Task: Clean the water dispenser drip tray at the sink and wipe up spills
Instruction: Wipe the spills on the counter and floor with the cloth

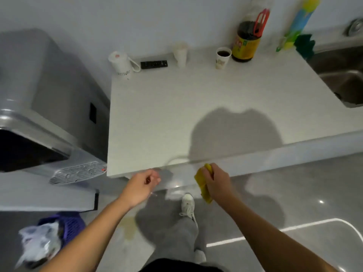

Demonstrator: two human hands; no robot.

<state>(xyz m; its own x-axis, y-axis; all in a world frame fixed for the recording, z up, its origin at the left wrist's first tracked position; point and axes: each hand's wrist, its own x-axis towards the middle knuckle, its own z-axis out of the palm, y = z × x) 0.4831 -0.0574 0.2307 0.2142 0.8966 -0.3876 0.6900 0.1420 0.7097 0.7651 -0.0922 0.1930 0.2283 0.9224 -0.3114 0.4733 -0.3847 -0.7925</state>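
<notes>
My right hand (215,180) grips a yellow cloth (203,185) just below the front edge of the white counter (196,107). My left hand (142,184) hangs beside it, fingers loosely curled, holding nothing. The grey water dispenser (39,95) stands at the left; its slotted drip tray (78,172) sits in place at the dispenser's front. The steel sink (341,79) is at the far right of the counter. A yellowish spill (129,228) marks the grey floor below my left forearm.
Along the counter's back stand a white mug (121,64), a black remote (154,64), two paper cups (180,54) (223,57), a dark sauce bottle (247,42) and a colourful bottle (298,22). A purple basket with a plastic bag (49,236) sits on the floor.
</notes>
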